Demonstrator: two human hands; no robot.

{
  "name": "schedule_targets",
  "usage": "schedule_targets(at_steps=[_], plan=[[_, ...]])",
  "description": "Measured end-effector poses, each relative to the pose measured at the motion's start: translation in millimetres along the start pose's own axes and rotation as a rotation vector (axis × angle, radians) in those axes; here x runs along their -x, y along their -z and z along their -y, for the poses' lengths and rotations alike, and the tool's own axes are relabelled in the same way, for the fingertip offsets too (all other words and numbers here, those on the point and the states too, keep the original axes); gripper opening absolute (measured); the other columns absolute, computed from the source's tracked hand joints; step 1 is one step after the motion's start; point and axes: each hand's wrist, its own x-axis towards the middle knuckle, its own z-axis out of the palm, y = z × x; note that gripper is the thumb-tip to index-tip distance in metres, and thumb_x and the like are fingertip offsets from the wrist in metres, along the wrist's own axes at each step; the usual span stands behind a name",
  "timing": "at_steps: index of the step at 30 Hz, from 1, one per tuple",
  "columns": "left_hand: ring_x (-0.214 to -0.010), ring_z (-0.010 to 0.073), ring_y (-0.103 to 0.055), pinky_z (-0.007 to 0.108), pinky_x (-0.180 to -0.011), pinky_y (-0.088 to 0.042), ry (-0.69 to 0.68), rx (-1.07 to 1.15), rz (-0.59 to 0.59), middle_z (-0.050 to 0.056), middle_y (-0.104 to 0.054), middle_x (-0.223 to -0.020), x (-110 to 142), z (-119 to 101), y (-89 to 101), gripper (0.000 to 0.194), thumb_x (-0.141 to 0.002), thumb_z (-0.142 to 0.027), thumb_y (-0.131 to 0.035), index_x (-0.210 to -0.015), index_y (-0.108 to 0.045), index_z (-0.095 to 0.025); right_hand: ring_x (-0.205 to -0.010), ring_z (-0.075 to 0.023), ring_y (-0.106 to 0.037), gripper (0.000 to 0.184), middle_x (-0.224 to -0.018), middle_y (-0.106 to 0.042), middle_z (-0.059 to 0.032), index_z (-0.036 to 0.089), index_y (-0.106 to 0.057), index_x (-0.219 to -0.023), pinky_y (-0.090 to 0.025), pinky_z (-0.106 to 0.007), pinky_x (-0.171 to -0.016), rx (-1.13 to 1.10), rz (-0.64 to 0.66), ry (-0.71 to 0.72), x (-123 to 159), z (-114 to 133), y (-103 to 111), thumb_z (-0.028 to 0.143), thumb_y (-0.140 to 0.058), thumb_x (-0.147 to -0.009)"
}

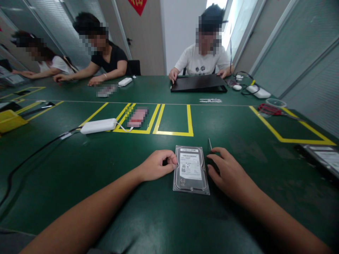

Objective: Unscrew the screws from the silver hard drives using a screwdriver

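Clock centred on the hard drive (190, 165): it's lying label-up on the green bench (148, 218), long axis running roughly 12 to 6. Left hand (161, 165) is sitting at 9, fingers curling in, tips touching the drive's edge; can't tell if they're actually gripping. Right hand (225, 173) is sitting at 3, half curled, thumb and fingers standing apart just beside the opposite edge. Thin metal rod (209, 143) is poking out at its index fingertip, toward 1; can't tell whether the fingers are pinching it. Second drive (327, 157) is lying well apart at 3, partly out of view. White block (98, 126) is sitting at 10, its cable running to a pinkish slab (137, 117), pixelated. Across at 12, a white-shirted person (202, 63) is handling a black panel (198, 84).
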Motion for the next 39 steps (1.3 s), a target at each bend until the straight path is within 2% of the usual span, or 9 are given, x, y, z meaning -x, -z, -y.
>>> schedule_targets(at_steps=[7, 12, 15, 20, 23, 27, 31, 35, 39], plan=[[-0.072, 0.0112, -0.055, 0.024, -0.068, -0.044, -0.012, -0.013, -0.007, 0.000, -0.062, -0.080, 0.2, -1.6, 0.2, 0.007, -0.085, -0.019, -0.060, -0.088, -0.064, -0.015, -0.117, -0.0292, -0.059, 0.032, -0.127, -0.054, -0.0199, 0.010, -0.066, -0.113, -0.053, -0.047, -0.100, -0.098, -0.108, -0.046, -2.1, -0.2, 9.6, 0.027, -0.053, -0.090], [-0.072, 0.0115, -0.055, 0.023, -0.068, -0.044, -0.021, -0.023, -0.010, 0.000, -0.062, -0.079, -0.6, -0.4, 0.7, 0.008, -0.084, -0.020, -0.061, -0.088, -0.065, -0.014, -0.110, -0.0265, -0.060, 0.027, -0.119, -0.058, -0.0174, 0.011, -0.066, -0.110, -0.054, -0.046, -0.096, -0.134, -0.222, -0.005, -4.3, 2.9, 16.8, 0.023, -0.052, -0.090], [-0.072, 0.0114, -0.056, 0.023, -0.068, -0.044, -0.027, -0.020, -0.010, 0.000, -0.062, -0.079, -0.3, 0.0, 0.8, 0.008, -0.084, -0.020, -0.060, -0.088, -0.065, -0.014, -0.104, -0.0237, -0.061, 0.024, -0.113, -0.060, -0.0148, 0.012, -0.065, -0.109, -0.054, -0.042, -0.092, -0.150, -0.307, 0.042, -6.7, 8.5, 29.1, 0.022, -0.053, -0.091], [-0.073, 0.0119, -0.056, 0.024, -0.069, -0.044, -0.040, -0.017, -0.013, 0.000, -0.062, -0.079, 1.2, 0.1, 0.1, 0.009, -0.085, -0.020, -0.059, -0.089, -0.065, -0.014, -0.095, -0.0219, -0.062, 0.018, -0.103, -0.064, -0.0104, 0.016, -0.063, -0.104, -0.053, -0.039, -0.084, -0.235, -0.416, 0.075, -13.8, 26.8, 63.1, 0.026, -0.057, -0.090], [-0.073, 0.0121, -0.056, 0.024, -0.070, -0.044, -0.039, -0.020, -0.017, 0.001, -0.062, -0.080, 1.5, -0.1, -0.3, 0.009, -0.084, -0.020, -0.060, -0.089, -0.065, -0.014, -0.086, -0.0211, -0.063, 0.019, -0.095, -0.065, -0.0072, 0.019, -0.062, -0.101, -0.052, -0.038, -0.076, -0.325, -0.408, 0.013, -20.6, 39.8, 82.6, 0.031, -0.061, -0.087], [-0.073, 0.0122, -0.056, 0.024, -0.069, -0.045, -0.033, -0.020, -0.019, 0.000, -0.063, -0.080, 1.6, 0.2, -0.4, 0.009, -0.084, -0.019, -0.060, -0.090, -0.065, -0.015, -0.081, -0.0205, -0.065, 0.027, -0.095, -0.067, -0.0046, 0.022, -0.061, -0.104, -0.052, -0.034, -0.066, -0.460, -0.343, -0.008, -32.6, 54.7, 98.7, 0.035, -0.068, -0.082], [-0.073, 0.0123, -0.055, 0.024, -0.070, -0.044, -0.032, -0.019, -0.029, 0.000, -0.062, -0.079, 1.5, 1.3, -0.3, 0.007, -0.084, -0.018, -0.060, -0.089, -0.064, -0.015, -0.057, -0.0138, -0.057, 0.040, -0.081, -0.065, -0.0001, 0.023, -0.058, -0.111, -0.042, -0.028, -0.050, -0.522, -0.265, -0.024, -46.5, 68.0, 106.9, 0.037, -0.073, -0.077], [-0.072, 0.0122, -0.054, 0.024, -0.069, -0.043, -0.034, -0.019, -0.038, -0.001, -0.060, -0.077, 1.6, 2.4, -0.7, 0.005, -0.083, -0.018, -0.060, -0.087, -0.063, -0.016, -0.053, -0.0117, -0.050, 0.030, -0.066, -0.058, 0.0023, 0.020, -0.059, -0.107, -0.035, -0.026, -0.051, -0.422, -0.200, 0.059, -58.1, 79.9, 110.9, 0.031, -0.069, -0.081], [-0.073, 0.0127, -0.055, 0.024, -0.070, -0.044, -0.031, -0.017, -0.029, -0.001, -0.060, -0.077, 1.4, 2.5, -1.0, 0.005, -0.084, -0.019, -0.060, -0.087, -0.062, -0.016, -0.063, -0.0131, -0.053, 0.023, -0.070, -0.059, 0.0008, 0.019, -0.057, -0.105, -0.035, -0.025, -0.056, -0.360, -0.130, 0.112, -63.9, 86.0, 107.0, 0.026, -0.064, -0.085]])
